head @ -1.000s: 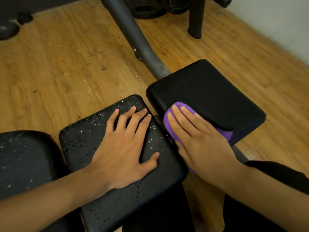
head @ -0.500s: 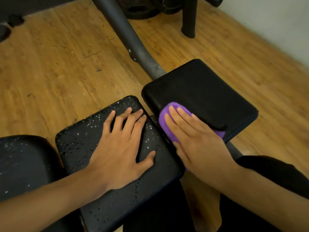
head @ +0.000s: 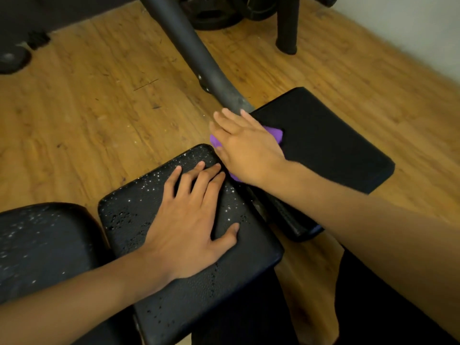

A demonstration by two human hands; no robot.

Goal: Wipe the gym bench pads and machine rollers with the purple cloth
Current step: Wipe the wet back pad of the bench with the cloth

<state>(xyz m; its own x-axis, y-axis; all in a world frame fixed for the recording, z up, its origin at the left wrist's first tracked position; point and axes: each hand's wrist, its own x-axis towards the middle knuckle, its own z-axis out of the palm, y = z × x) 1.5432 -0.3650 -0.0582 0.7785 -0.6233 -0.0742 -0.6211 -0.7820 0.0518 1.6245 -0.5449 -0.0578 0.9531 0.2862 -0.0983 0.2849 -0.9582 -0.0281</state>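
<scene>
Purple cloth point(head: 273, 133) under flat right hand point(head: 246, 148) on smooth black right pad point(head: 328, 145); left hand point(head: 189, 225) flat, fingers spread, on droplet-speckled textured pad point(head: 174, 307).

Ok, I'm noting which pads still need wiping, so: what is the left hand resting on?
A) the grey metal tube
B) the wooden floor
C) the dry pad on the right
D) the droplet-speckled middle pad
D: the left hand lies flat with fingers spread on the middle pad, which is beaded with droplets, while the right hand presses the purple cloth on the right pad.
</scene>
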